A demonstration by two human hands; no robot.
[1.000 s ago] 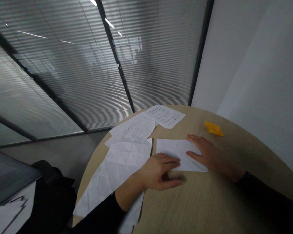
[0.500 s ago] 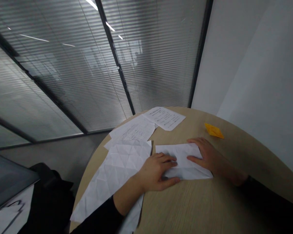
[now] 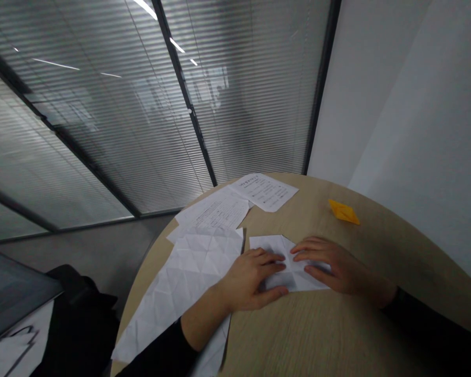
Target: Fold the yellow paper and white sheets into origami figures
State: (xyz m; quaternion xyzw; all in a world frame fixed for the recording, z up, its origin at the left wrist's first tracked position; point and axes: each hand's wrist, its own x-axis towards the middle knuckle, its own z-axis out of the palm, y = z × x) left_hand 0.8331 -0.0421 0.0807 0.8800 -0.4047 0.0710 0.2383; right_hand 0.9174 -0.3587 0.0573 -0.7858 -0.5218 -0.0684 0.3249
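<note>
A folded white paper sheet (image 3: 272,246) lies on the round wooden table (image 3: 317,335), with creases meeting under my fingers. My left hand (image 3: 251,277) presses its left side, and my right hand (image 3: 329,267) holds down its right side, fingertips close to the left hand's. Part of the sheet is hidden under both hands. To the left, my left forearm lies across a large creased white paper (image 3: 196,267). A small orange folded paper (image 3: 343,211) sits beyond my right hand, not touching it.
Two printed white sheets (image 3: 264,191) overlap at the table's far edge. A glass partition with blinds (image 3: 102,131) and a white wall (image 3: 396,94) stand behind the table. A black bag (image 3: 78,324) and a dark screen (image 3: 11,288) sit at lower left.
The white sheet has been folded narrower, its right part now drawn in toward the middle. My right hand has moved left and nearer my left hand, which has barely moved.
</note>
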